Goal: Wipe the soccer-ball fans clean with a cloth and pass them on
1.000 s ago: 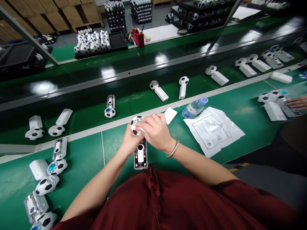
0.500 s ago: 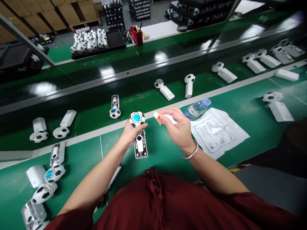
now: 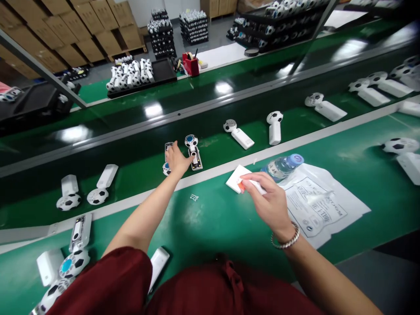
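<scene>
My left hand (image 3: 178, 160) reaches onto the dark green belt, fingers spread. Its fingers lie over one fan-like device with a football-patterned head (image 3: 166, 169), partly hidden. Beside the thumb lies a second such device (image 3: 196, 158), its clear handle showing parts inside; contact is unclear. Over the near bench, my right hand (image 3: 267, 199) is closed around a small white tube with an orange collar (image 3: 257, 187). At the tube's front end is a flat white square piece (image 3: 235, 178); I cannot tell whether it rests on the bench or is held.
A water bottle (image 3: 284, 167) lies by a printed plastic bag (image 3: 323, 205) on the right. More white football-headed devices (image 3: 106, 177) lie along the belt. Several sit at the bench's left end (image 3: 75, 262). A small printed scrap (image 3: 194, 197) lies mid-bench.
The football-headed device that my left hand held over the bench now lies on the belt. That hand has moved forward to the neighbouring device. My right hand still holds the tube.
</scene>
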Demonstrator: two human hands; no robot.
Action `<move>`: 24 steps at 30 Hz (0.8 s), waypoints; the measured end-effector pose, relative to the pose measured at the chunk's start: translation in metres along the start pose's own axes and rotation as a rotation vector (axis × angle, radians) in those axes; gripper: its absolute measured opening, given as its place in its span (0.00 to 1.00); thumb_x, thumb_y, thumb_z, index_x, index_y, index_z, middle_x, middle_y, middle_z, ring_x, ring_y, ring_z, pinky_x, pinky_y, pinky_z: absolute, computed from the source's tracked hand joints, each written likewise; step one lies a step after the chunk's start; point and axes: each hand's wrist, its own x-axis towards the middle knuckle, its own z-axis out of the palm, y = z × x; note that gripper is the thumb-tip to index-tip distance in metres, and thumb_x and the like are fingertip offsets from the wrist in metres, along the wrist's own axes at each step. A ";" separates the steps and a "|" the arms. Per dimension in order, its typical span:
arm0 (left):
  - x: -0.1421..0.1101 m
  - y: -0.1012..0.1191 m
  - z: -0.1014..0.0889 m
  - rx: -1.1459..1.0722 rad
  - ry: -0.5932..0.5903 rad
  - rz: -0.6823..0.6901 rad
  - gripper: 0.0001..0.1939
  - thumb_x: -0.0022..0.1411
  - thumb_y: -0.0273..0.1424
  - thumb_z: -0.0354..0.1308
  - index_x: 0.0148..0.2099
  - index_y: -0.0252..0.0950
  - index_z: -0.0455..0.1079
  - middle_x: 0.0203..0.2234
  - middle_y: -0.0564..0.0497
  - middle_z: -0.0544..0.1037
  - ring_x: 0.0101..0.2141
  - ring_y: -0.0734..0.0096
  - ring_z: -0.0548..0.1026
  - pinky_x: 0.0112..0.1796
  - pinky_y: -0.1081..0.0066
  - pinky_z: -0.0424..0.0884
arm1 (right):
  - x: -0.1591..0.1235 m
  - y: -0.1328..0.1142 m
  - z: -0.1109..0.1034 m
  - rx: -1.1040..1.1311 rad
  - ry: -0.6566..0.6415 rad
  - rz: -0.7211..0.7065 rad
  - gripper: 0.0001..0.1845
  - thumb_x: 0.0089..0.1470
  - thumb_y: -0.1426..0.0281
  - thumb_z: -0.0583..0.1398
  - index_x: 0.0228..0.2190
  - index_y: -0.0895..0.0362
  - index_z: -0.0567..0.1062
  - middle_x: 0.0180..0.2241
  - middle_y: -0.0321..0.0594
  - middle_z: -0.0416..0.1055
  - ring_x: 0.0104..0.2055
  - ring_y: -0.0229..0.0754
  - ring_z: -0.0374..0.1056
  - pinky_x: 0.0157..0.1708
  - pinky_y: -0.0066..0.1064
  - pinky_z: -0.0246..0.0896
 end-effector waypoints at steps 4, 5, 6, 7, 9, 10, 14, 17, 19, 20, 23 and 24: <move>-0.023 -0.033 -0.029 0.128 0.121 -0.069 0.41 0.32 0.32 0.69 0.52 0.36 0.60 0.52 0.38 0.61 0.56 0.45 0.55 0.51 0.51 0.54 | 0.004 0.001 0.015 0.032 -0.058 0.020 0.05 0.52 0.68 0.58 0.29 0.54 0.75 0.29 0.37 0.71 0.35 0.40 0.67 0.38 0.34 0.63; -0.025 -0.040 -0.035 0.085 0.108 -0.119 0.38 0.33 0.32 0.69 0.49 0.35 0.62 0.49 0.38 0.64 0.53 0.47 0.59 0.49 0.53 0.58 | 0.005 0.000 0.018 0.049 -0.079 0.015 0.06 0.52 0.68 0.58 0.29 0.54 0.75 0.28 0.37 0.71 0.34 0.40 0.67 0.38 0.35 0.63; -0.026 -0.046 -0.041 0.040 0.094 -0.145 0.34 0.34 0.32 0.68 0.47 0.34 0.63 0.46 0.39 0.67 0.50 0.51 0.64 0.46 0.56 0.62 | 0.006 -0.003 0.022 0.064 -0.099 0.006 0.06 0.53 0.68 0.58 0.29 0.55 0.75 0.28 0.37 0.71 0.33 0.39 0.67 0.37 0.35 0.63; -0.026 -0.050 -0.046 0.003 0.086 -0.149 0.32 0.35 0.32 0.67 0.45 0.34 0.64 0.42 0.41 0.69 0.46 0.55 0.67 0.44 0.60 0.64 | 0.007 -0.005 0.025 0.077 -0.117 -0.006 0.06 0.53 0.68 0.57 0.29 0.55 0.75 0.27 0.37 0.71 0.33 0.39 0.67 0.37 0.35 0.63; -0.025 -0.052 -0.059 -0.049 0.096 -0.132 0.31 0.35 0.31 0.66 0.45 0.34 0.64 0.39 0.45 0.71 0.41 0.62 0.71 0.41 0.65 0.66 | 0.008 -0.012 0.028 0.091 -0.143 -0.037 0.07 0.53 0.68 0.57 0.29 0.55 0.75 0.27 0.37 0.71 0.32 0.39 0.67 0.36 0.35 0.64; -0.025 -0.051 -0.066 -0.139 0.108 -0.130 0.31 0.34 0.31 0.66 0.45 0.35 0.64 0.38 0.47 0.71 0.39 0.65 0.71 0.40 0.67 0.66 | 0.008 -0.016 0.029 0.093 -0.150 -0.053 0.07 0.53 0.68 0.57 0.30 0.55 0.75 0.27 0.37 0.71 0.32 0.39 0.67 0.36 0.35 0.64; -0.039 -0.031 -0.096 -0.740 0.087 -0.153 0.23 0.37 0.35 0.63 0.39 0.36 0.65 0.33 0.50 0.72 0.36 0.69 0.72 0.39 0.69 0.68 | 0.009 -0.032 0.032 0.114 -0.147 -0.112 0.06 0.53 0.69 0.58 0.28 0.54 0.75 0.28 0.37 0.71 0.33 0.39 0.67 0.36 0.34 0.65; -0.071 -0.009 -0.111 -1.042 -0.123 -0.275 0.18 0.46 0.44 0.56 0.35 0.36 0.65 0.30 0.50 0.73 0.32 0.68 0.73 0.33 0.68 0.69 | 0.006 -0.041 0.038 0.126 -0.148 -0.167 0.06 0.53 0.69 0.57 0.29 0.54 0.75 0.30 0.38 0.71 0.33 0.39 0.68 0.36 0.34 0.65; -0.097 0.006 -0.113 -1.170 -0.325 -0.404 0.22 0.48 0.49 0.53 0.34 0.34 0.65 0.26 0.48 0.72 0.24 0.71 0.70 0.25 0.70 0.67 | 0.004 -0.046 0.043 0.090 -0.148 -0.240 0.05 0.53 0.69 0.58 0.31 0.53 0.75 0.31 0.38 0.71 0.34 0.39 0.67 0.36 0.35 0.64; -0.109 0.013 -0.112 -1.197 -0.416 -0.457 0.23 0.49 0.51 0.51 0.33 0.33 0.66 0.25 0.47 0.71 0.21 0.74 0.67 0.21 0.72 0.65 | 0.002 -0.048 0.045 0.057 -0.146 -0.294 0.05 0.53 0.69 0.58 0.32 0.53 0.75 0.32 0.38 0.71 0.35 0.39 0.67 0.37 0.35 0.63; -0.137 0.032 -0.108 -1.236 -0.559 -0.544 0.25 0.50 0.52 0.49 0.30 0.33 0.65 0.22 0.48 0.69 0.17 0.79 0.61 0.15 0.76 0.57 | -0.004 -0.055 0.049 -0.062 -0.141 -0.467 0.06 0.54 0.69 0.57 0.33 0.54 0.74 0.31 0.37 0.71 0.36 0.39 0.66 0.39 0.35 0.59; -0.143 0.037 -0.107 -1.243 -0.552 -0.550 0.24 0.50 0.52 0.50 0.29 0.33 0.65 0.22 0.48 0.69 0.17 0.79 0.61 0.14 0.77 0.56 | -0.007 -0.057 0.049 -0.101 -0.145 -0.515 0.06 0.54 0.69 0.57 0.33 0.54 0.74 0.31 0.37 0.71 0.35 0.38 0.66 0.39 0.35 0.57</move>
